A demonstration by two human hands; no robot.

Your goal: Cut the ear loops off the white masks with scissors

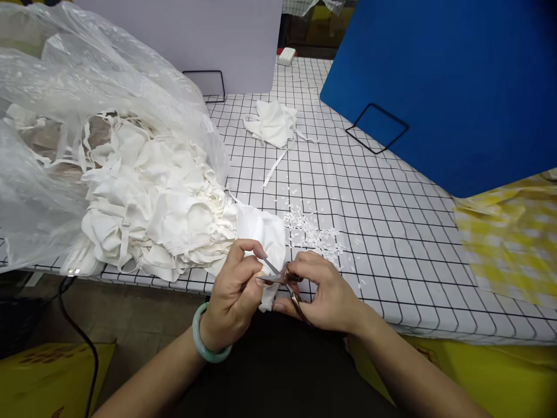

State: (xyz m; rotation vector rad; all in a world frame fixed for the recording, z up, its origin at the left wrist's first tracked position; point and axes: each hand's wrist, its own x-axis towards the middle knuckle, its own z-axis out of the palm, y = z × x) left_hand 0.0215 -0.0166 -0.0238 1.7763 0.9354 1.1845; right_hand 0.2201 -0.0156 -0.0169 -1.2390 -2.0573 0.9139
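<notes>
Your right hand (326, 287) is closed around a pair of scissors (284, 277), thumb and fingers at the handles, with the blades parted and pointing toward your left hand (237, 290). That left hand, its wrist ringed by a pale green bangle (212, 355), is drawn into a pinch on a white cloth piece (272, 235); the exact pinch point is partly hidden by fingers and blades. The cloth lies at the near edge of the table, between your hands and just beyond them, its lower end hanging beneath the scissors.

To your left, touching it, a heap of white strapped garments (156, 203) spills from a clear plastic bag (130, 58). Small white clippings (315, 235) are scattered on the black-and-white grid tablecloth (391, 244), just beyond your right hand. Farther back lies another strapped white garment (273, 125), with a loose strap (275, 169) trailing toward you. A pale lilac board (195, 40) stands behind the bag, a blue board (444, 93) rises at the right, and a yellow checked cloth (513, 238) covers the right side of the table.
</notes>
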